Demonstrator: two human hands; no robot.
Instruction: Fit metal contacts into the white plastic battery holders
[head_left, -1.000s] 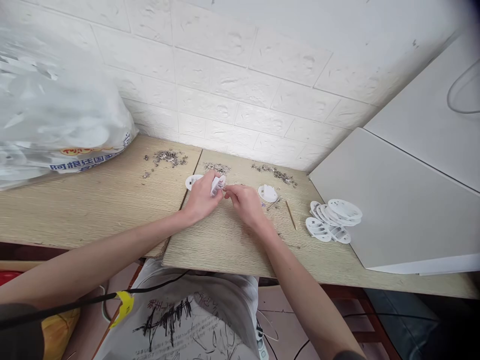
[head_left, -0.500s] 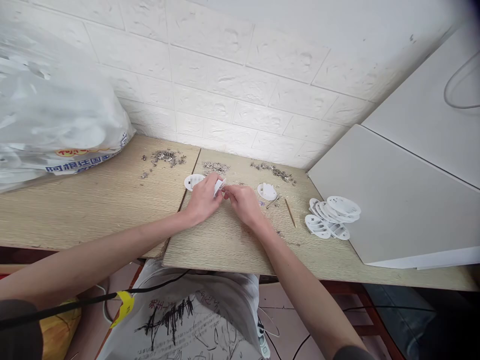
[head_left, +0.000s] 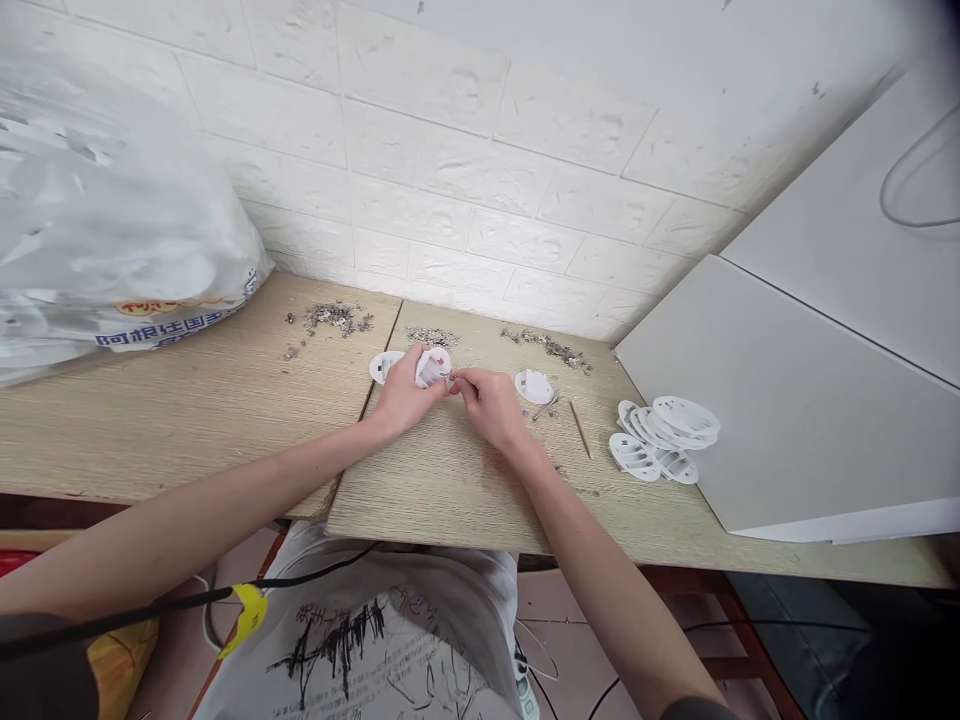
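My left hand (head_left: 405,392) grips a round white plastic battery-holder disc (head_left: 433,368), its slotted inner side turned up toward me. At the disc's right edge my right hand (head_left: 486,398) is closed in a pinch; what sits between the fingertips is too small to make out. Another white disc (head_left: 382,366) lies partly behind my left hand. Right of my right hand a further white disc (head_left: 535,386) rests flat, beside a thin metal piece (head_left: 546,406) and a wooden stick (head_left: 580,429).
Small metal parts lie in heaps: one at left (head_left: 337,318), one in the middle (head_left: 432,338), one at right (head_left: 549,347). Several finished-looking white discs (head_left: 686,415) are stacked by a white cabinet (head_left: 810,400). A filled plastic bag (head_left: 135,240) stands at left against the brick-patterned wall (head_left: 420,150).
My left hand has turned the disc from edge-on to face up, showing its slots. My right hand stays pinched at its edge, shifted slightly right.
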